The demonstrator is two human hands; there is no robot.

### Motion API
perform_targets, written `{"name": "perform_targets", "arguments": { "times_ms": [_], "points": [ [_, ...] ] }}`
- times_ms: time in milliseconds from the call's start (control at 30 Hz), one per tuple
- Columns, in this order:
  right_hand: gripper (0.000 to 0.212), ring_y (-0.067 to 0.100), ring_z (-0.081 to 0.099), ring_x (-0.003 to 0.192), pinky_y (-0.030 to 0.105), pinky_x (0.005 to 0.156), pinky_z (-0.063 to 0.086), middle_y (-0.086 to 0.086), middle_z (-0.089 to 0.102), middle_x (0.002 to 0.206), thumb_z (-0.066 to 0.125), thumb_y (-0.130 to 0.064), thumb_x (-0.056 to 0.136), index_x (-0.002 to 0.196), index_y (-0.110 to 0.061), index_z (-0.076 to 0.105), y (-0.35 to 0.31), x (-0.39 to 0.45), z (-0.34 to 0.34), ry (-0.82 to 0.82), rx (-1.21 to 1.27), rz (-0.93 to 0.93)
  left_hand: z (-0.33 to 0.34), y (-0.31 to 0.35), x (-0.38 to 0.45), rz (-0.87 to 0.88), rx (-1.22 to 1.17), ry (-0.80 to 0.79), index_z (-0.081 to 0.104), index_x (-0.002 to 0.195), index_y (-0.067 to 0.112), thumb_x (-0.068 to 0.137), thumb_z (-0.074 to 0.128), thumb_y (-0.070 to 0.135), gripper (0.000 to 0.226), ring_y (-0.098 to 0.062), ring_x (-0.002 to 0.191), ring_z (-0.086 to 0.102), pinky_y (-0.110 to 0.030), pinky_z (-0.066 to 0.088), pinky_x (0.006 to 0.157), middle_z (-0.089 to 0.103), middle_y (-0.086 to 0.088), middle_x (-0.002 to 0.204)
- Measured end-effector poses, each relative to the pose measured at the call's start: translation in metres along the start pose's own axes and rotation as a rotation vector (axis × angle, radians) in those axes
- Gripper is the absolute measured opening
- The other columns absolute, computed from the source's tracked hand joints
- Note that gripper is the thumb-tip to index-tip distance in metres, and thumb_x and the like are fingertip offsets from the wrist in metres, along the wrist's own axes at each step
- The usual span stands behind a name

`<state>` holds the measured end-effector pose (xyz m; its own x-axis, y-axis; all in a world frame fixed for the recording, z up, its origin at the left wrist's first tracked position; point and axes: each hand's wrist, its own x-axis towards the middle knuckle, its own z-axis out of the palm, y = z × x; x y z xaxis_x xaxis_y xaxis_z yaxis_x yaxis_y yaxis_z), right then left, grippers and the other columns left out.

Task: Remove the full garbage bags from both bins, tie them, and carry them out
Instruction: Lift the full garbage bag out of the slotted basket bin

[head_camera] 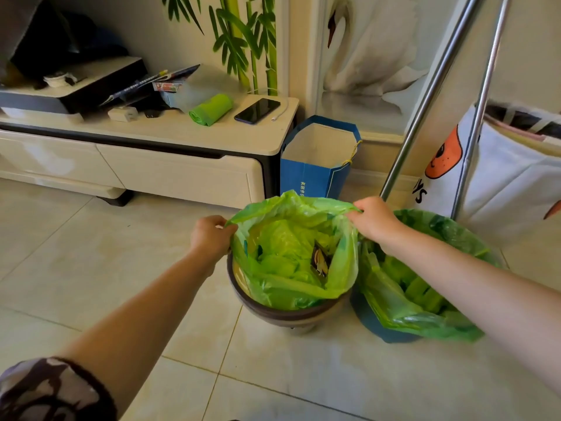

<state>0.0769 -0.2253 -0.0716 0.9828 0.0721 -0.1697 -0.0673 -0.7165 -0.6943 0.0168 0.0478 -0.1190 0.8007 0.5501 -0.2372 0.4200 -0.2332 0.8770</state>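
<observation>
Left hand & right hand pinch opposite rim edges of green bag in brown bin; film thin, slippery, prob tears—lift by bunched rim.

Both arms reach forward, left hand and right hand pinched closed.

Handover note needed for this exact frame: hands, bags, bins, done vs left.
Left hand pinches the left edge of the green bag in the round brown bin.
Right hand pinches its right edge.
The bag's mouth is pulled up and open, its body sits in the bin.
Second green bag sits in the blue bin to the right, untouched.
Done: rim freed.
Left: lift out, tie, repeat on second bag, carry both out.
</observation>
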Motion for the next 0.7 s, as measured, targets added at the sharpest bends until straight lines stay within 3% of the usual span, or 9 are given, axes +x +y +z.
{"name": "perform_targets", "arguments": {
  "times_ms": [33, 100, 200, 400, 567, 700],
  "points": [
    [0.025, 0.022, 0.049, 0.067, 0.034, 0.063, 0.042, 0.013, 0.053, 0.071, 0.052, -0.014, 0.094, 0.086, 0.005, 0.065, -0.003, 0.001, -0.004, 0.032, 0.058, 0.005, -0.003, 0.007, -0.003, 0.018, -0.042, 0.017, 0.061, 0.070, 0.013, 0.086, 0.065, 0.014, 0.016, -0.025, 0.060, 0.057, -0.047, 0.058, 0.073, 0.060, -0.012, 0.066],
    [0.027, 0.020, 0.045, 0.064, 0.030, 0.060, 0.034, 0.011, 0.049, 0.066, 0.052, -0.015, 0.092, 0.074, 0.003, 0.061, -0.012, 0.003, -0.014, 0.102, 0.171, 0.006, -0.011, 0.025, -0.010, 0.061, -0.105, 0.047, 0.064, 0.070, 0.012, 0.085, 0.065, 0.013, 0.016, -0.025, 0.062, 0.056, -0.043, 0.058, 0.071, 0.060, -0.012, 0.067],
    [0.028, 0.022, 0.048, 0.067, 0.032, 0.066, 0.037, 0.012, 0.053, 0.070, 0.051, -0.016, 0.092, 0.083, 0.007, 0.063, -0.029, 0.000, -0.033, 0.152, 0.286, -0.027, -0.027, 0.054, -0.020, 0.137, -0.155, 0.065, 0.066, 0.075, 0.006, 0.087, 0.065, 0.013, 0.014, -0.024, 0.063, 0.054, -0.033, 0.054, 0.063, 0.059, -0.012, 0.070],
    [0.026, 0.022, 0.054, 0.073, 0.035, 0.070, 0.047, 0.023, 0.066, 0.085, 0.050, -0.014, 0.093, 0.097, 0.006, 0.066, -0.073, -0.026, -0.074, 0.235, 0.365, -0.169, -0.059, 0.109, -0.047, 0.266, -0.206, 0.073, 0.065, 0.072, 0.011, 0.089, 0.062, 0.017, 0.019, -0.020, 0.063, 0.051, -0.034, 0.047, 0.064, 0.058, -0.010, 0.069],
    [0.021, 0.012, 0.052, 0.061, 0.026, 0.060, 0.041, 0.006, 0.059, 0.069, 0.052, -0.012, 0.092, 0.086, -0.001, 0.068, -0.112, -0.058, -0.105, 0.287, 0.454, -0.293, -0.080, 0.152, -0.080, 0.371, -0.236, 0.109, 0.062, 0.068, 0.011, 0.089, 0.062, 0.017, 0.022, -0.013, 0.054, 0.048, -0.025, 0.044, 0.053, 0.054, -0.002, 0.061],
    [0.026, -0.003, 0.050, 0.044, 0.011, 0.046, 0.040, -0.007, 0.057, 0.054, 0.052, -0.011, 0.093, 0.070, -0.013, 0.064, -0.135, -0.088, -0.129, 0.348, 0.500, -0.374, -0.102, 0.177, -0.109, 0.442, -0.262, 0.123, 0.064, 0.070, 0.011, 0.089, 0.063, 0.020, 0.021, -0.014, 0.058, 0.052, -0.028, 0.048, 0.054, 0.056, -0.002, 0.064]
  ]
}}
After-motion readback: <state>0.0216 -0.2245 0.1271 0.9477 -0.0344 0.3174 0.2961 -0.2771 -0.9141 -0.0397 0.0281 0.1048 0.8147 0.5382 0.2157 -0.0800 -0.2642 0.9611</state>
